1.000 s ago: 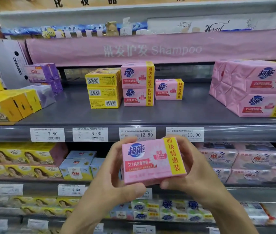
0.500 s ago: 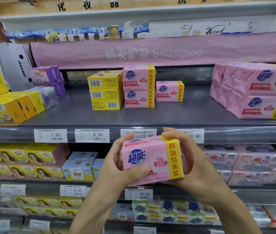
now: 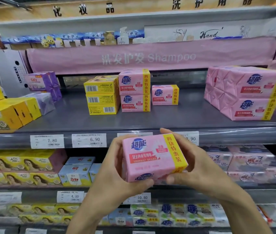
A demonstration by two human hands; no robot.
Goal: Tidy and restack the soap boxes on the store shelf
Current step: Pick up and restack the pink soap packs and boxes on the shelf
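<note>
Low centre of frame, both hands grip one soap pack [image 3: 152, 157] end to end: left hand [image 3: 117, 168] curled round its left end w/ thumb under the front edge, right hand [image 3: 196, 168] curled round the yellow-striped end. The two-sided hold prob. keeps the soft wrap square & the label facing out. The pack is in mid-air, in front of the price strip, below the grey shelf [image 3: 150, 119]. It has a pink wrapper, blue logo, red band, yellow stripe & sits slightly tilted. Mid-frame above, a two-high pink stack [image 3: 134, 92] has a single pack [image 3: 165, 95] just to its right, likely the slot to fill.
</note>
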